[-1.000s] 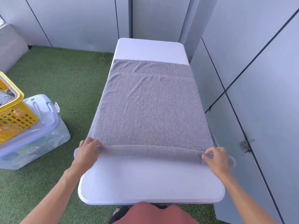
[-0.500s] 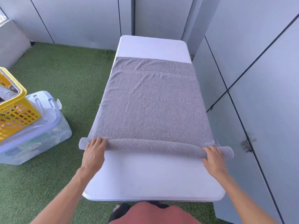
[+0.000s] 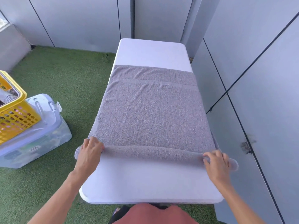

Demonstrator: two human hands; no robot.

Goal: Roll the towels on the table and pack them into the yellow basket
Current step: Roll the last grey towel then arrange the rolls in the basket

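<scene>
A grey towel (image 3: 152,113) lies spread along the white table (image 3: 145,186), its near end wound into a low roll (image 3: 150,153) across the table's width. My left hand (image 3: 89,153) grips the roll's left end, fingers curled over the top. My right hand (image 3: 216,162) grips the roll near its right end, which sticks out past the table edge. The yellow basket (image 3: 17,113) stands at the far left on a plastic box, with a rolled towel partly visible inside it.
A clear lidded storage box (image 3: 42,136) sits on the green turf (image 3: 64,78) left of the table. Grey panel walls (image 3: 258,78) close in tightly along the table's right side and behind its far end.
The roll has thickened and taken in more towel. Both hands have shifted on the roll, fingers now curled over its top.
</scene>
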